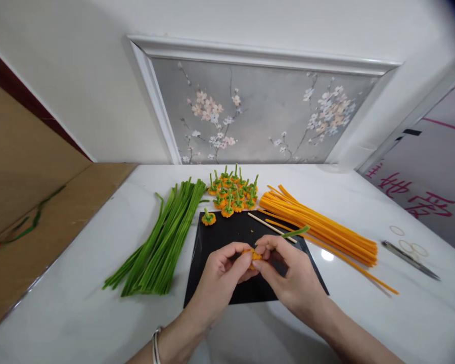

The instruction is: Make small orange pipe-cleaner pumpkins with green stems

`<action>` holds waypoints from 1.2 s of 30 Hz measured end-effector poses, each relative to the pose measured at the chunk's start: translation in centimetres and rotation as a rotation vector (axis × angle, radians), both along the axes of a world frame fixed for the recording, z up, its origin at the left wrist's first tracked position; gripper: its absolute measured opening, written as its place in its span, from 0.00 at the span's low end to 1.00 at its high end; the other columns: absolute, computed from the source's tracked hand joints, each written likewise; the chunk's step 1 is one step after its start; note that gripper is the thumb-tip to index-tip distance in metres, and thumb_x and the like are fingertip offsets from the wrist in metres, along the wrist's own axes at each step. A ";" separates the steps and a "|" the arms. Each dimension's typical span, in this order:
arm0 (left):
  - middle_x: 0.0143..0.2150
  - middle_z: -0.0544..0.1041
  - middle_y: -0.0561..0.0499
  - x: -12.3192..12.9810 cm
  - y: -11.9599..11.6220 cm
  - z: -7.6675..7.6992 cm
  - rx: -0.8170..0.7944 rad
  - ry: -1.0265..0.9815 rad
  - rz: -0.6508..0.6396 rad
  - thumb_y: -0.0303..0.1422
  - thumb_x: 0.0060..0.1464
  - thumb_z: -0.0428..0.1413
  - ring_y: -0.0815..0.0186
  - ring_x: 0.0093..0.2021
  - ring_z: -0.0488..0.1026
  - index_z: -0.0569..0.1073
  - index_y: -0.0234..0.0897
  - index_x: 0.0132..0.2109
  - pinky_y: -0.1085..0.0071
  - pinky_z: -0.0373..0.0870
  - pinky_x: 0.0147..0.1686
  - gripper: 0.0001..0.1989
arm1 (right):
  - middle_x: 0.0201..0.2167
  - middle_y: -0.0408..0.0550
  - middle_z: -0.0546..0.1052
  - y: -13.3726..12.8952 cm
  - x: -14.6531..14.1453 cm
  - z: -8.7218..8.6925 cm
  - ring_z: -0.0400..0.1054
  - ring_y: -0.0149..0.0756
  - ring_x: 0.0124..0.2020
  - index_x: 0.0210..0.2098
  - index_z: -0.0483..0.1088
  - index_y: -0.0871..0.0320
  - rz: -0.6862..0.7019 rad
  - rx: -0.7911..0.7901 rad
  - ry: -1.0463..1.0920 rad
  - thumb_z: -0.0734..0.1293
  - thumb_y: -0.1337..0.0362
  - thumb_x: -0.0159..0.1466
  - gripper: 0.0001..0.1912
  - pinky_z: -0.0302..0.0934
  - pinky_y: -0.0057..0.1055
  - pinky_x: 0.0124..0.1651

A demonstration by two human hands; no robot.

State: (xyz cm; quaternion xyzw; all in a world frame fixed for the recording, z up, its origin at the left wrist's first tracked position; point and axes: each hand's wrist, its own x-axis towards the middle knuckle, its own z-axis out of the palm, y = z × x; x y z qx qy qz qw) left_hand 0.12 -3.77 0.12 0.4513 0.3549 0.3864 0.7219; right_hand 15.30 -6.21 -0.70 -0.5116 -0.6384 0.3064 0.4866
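Over the black mat (212,273), my left hand (225,270) and my right hand (284,263) meet, fingers pinched on a small orange pipe-cleaner piece (255,255). Fingers cover much of it. A short green pipe cleaner (298,232) shows just behind the right hand; whether that hand touches it I cannot tell. A thin pale stick (267,223) slants across the mat's back. One finished-looking orange and green pipe-cleaner pumpkin (208,218) sits at the mat's back left corner, and a cluster of similar pumpkins (233,194) stands behind, green stems upward.
Green pipe cleaners (163,242) lie in a bundle at left, orange pipe cleaners (318,227) at right, with a few loose strands. Farther right on the white table (364,323) are tweezers (409,259) and several thin rubber bands (397,230). A wall closes off the back.
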 end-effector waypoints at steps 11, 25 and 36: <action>0.36 0.71 0.53 0.1 -0.2 0.2 -0.001 -0.001 0.042 0.36 0.53 0.60 0.70 0.38 0.70 0.75 0.37 0.37 0.69 0.75 0.44 0.07 | 0.33 0.44 0.71 -0.1 0.1 0.6 0.67 0.30 0.32 0.42 0.65 0.56 0.065 -0.122 0.289 0.66 0.63 0.63 0.09 0.68 0.26 0.36; 0.43 0.77 0.49 0.2 0.2 0.5 -0.169 -0.113 0.154 0.35 0.52 0.63 0.68 0.43 0.73 0.76 0.37 0.44 0.73 0.74 0.44 0.12 | 0.29 0.44 0.71 0.3 1.3 1.2 0.66 0.28 0.25 0.39 0.69 0.58 -0.017 -0.059 0.155 0.63 0.59 0.65 0.08 0.66 0.23 0.28; 0.37 0.78 0.49 0.2 0.0 0.5 0.020 0.087 0.078 0.38 0.50 0.63 0.65 0.38 0.75 0.78 0.35 0.38 0.69 0.75 0.42 0.11 | 0.31 0.47 0.75 0.2 0.8 0.6 0.71 0.33 0.30 0.38 0.71 0.58 -0.010 -0.058 -0.028 0.66 0.63 0.61 0.07 0.69 0.28 0.33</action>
